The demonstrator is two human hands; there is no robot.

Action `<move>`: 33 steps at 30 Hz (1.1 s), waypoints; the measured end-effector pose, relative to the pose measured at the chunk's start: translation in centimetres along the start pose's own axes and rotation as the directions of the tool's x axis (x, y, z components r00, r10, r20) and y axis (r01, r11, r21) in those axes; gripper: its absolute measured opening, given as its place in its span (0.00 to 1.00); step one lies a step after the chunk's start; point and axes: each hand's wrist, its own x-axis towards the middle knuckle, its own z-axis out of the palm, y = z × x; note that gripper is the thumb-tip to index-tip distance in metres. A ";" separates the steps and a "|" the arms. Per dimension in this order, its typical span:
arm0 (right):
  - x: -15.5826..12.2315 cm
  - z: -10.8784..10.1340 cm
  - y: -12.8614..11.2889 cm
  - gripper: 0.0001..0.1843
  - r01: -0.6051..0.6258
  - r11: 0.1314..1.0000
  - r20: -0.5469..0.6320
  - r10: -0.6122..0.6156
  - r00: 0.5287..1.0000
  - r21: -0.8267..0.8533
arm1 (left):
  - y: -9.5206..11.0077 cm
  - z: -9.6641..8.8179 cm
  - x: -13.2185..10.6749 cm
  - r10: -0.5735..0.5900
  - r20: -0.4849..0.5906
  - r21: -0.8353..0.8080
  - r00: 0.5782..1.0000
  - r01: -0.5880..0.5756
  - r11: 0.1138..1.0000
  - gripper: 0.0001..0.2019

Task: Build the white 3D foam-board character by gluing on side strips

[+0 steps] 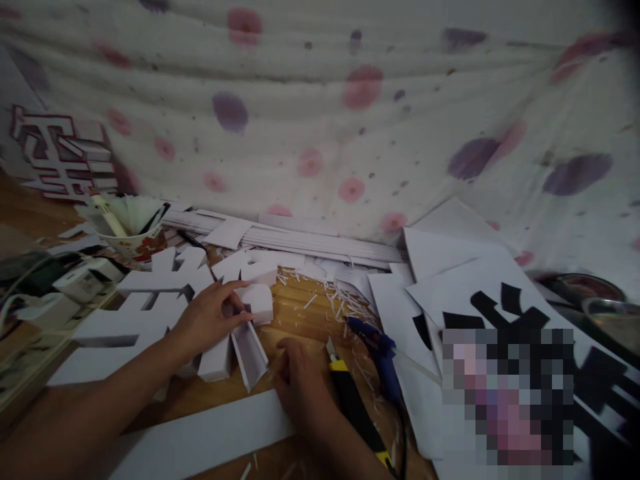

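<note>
My left hand [213, 317] is closed, its thumb and fingers pinching the upper part of a white foam-board letter piece [251, 357] with a rounded top and raised side walls. My right hand [300, 383] is closed just right of the piece's lower end, fingers curled; whatever they may hold is hidden. Beneath the right wrist lies a long white foam-board strip [200, 437]. Box-like white foam-board letters [143, 287] stand under and beside my left forearm. Right of my right hand lies a black and yellow utility knife [353, 400], its blade showing.
A blue glue gun [377, 350] with a cord lies beside white sheets [400, 360]. Thin offcuts [345, 303] litter the wooden table. White strips [300, 240] are stacked along the curtain [310, 120]. At left are a cup of tools [133, 240] and plugs in a power strip [45, 333].
</note>
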 end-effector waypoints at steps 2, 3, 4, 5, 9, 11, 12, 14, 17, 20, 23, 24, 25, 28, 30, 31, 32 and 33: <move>0.0 0.1 -0.1 0.23 -0.022 1.000 -0.020 0.022 1.000 0.022 | -0.2 0.1 0.0 -0.015 0.006 0.001 1.000 0.015 1.000 0.24; 0.0 0.2 -0.1 0.22 -0.029 0.999 -0.021 0.030 0.999 0.033 | -0.3 0.2 0.0 -0.019 0.007 0.003 1.000 0.019 1.000 0.24; 0.0 0.2 -0.2 0.20 -0.040 0.998 -0.019 0.041 0.999 0.040 | -0.4 0.2 0.0 -0.019 0.007 0.002 1.000 0.019 1.000 0.24; -0.1 0.2 -0.3 0.18 -0.051 0.998 -0.015 0.052 0.999 0.041 | -0.5 0.3 0.0 -0.014 0.005 -0.002 1.000 0.014 1.000 0.23; -0.2 0.5 -0.7 0.12 -0.050 0.999 -0.007 0.050 0.999 0.012 | -0.8 0.4 0.0 0.000 -0.003 -0.027 1.000 0.000 1.000 0.22; -0.1 0.7 -0.9 0.13 -0.030 1.000 -0.008 0.030 1.000 0.002 | -1.0 0.5 -0.1 -0.007 -0.010 -0.038 1.000 0.007 0.999 0.22; 0.0 0.8 -1.0 0.14 -0.018 1.000 -0.011 0.018 1.000 0.000 | -1.1 0.6 -0.1 -0.010 -0.013 -0.043 1.000 0.009 0.999 0.22; 0.2 1.0 -1.3 0.16 -0.009 1.000 -0.007 0.009 1.000 -0.007 | -1.4 0.7 -0.1 -0.014 -0.013 -0.047 1.000 0.013 0.999 0.22; 0.8 1.2 -2.0 0.22 -0.037 0.999 0.034 0.038 0.999 -0.030 | -1.7 0.8 -0.2 -0.029 -0.005 -0.046 1.000 0.029 0.999 0.22; 1.4 1.4 -2.5 0.24 -0.028 1.000 0.044 0.028 0.999 -0.009 | -1.7 0.8 -0.2 -0.027 0.002 -0.045 1.000 0.027 0.999 0.22; 1.9 1.5 -2.7 0.25 -0.004 0.999 0.055 0.006 0.998 -0.034 | -1.7 0.7 -0.3 -0.007 -0.002 -0.049 1.000 0.007 0.999 0.21; 2.0 1.5 -2.7 0.27 -0.005 0.998 0.074 0.009 0.997 -0.063 | -1.7 0.7 -0.3 -0.003 -0.009 -0.050 1.000 0.002 0.999 0.21; 2.1 1.6 -2.7 0.27 -0.005 0.996 0.096 0.014 0.995 -0.090 | -1.7 0.7 -0.3 0.000 -0.012 -0.050 1.000 -0.001 0.999 0.20; 2.3 1.7 -2.6 0.27 0.011 0.993 0.119 0.003 0.993 -0.120 | -1.8 0.8 -0.3 0.007 -0.028 -0.049 1.000 -0.008 0.999 0.20; 2.3 1.7 -2.6 0.27 0.022 0.993 0.104 -0.010 0.995 -0.115 | -1.9 0.9 -0.3 0.006 -0.033 -0.049 0.999 -0.007 0.999 0.20; 2.3 1.7 -2.6 0.28 0.026 0.993 0.101 -0.014 0.995 -0.114 | -1.9 0.9 -0.3 0.004 -0.034 -0.049 0.999 -0.006 0.999 0.20; 2.3 1.7 -2.5 0.29 0.031 0.993 0.099 -0.020 0.995 -0.111 | -1.9 0.9 -0.3 0.002 -0.033 -0.050 0.999 -0.004 0.999 0.20; 2.3 1.7 -2.5 0.30 0.035 0.993 0.098 -0.024 0.995 -0.110 | -1.9 0.8 -0.3 0.000 -0.029 -0.049 1.000 -0.002 0.999 0.20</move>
